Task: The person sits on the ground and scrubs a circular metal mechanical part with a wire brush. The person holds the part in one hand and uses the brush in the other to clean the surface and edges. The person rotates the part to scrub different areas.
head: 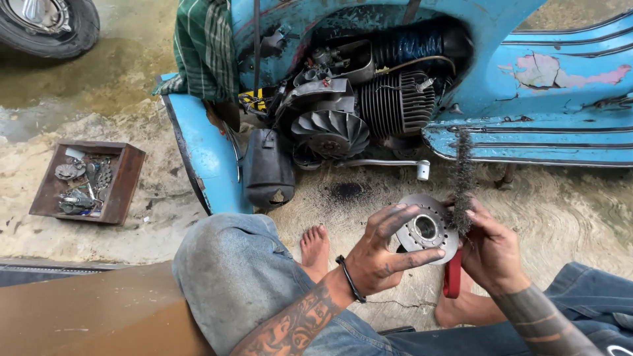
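My left hand (386, 254), greasy and tattooed at the forearm, grips a round grey metal disc (427, 229) with a central hole, held upright in front of me. My right hand (491, 254) holds a wire brush (463, 178) with a red handle (452, 275); its dark bristles stand upward against the disc's right edge. Behind them is the opened engine (359, 109) of a worn blue scooter (554, 86), with a finned cylinder and a fan wheel (331, 132) showing.
A rusty brown tray (122, 181) of small metal parts lies on the dirty concrete at left. A tyre (56, 26) sits at top left. A green checked cloth (204, 46) hangs on the scooter. My bare foot (315, 242) and jeans-clad knees are below.
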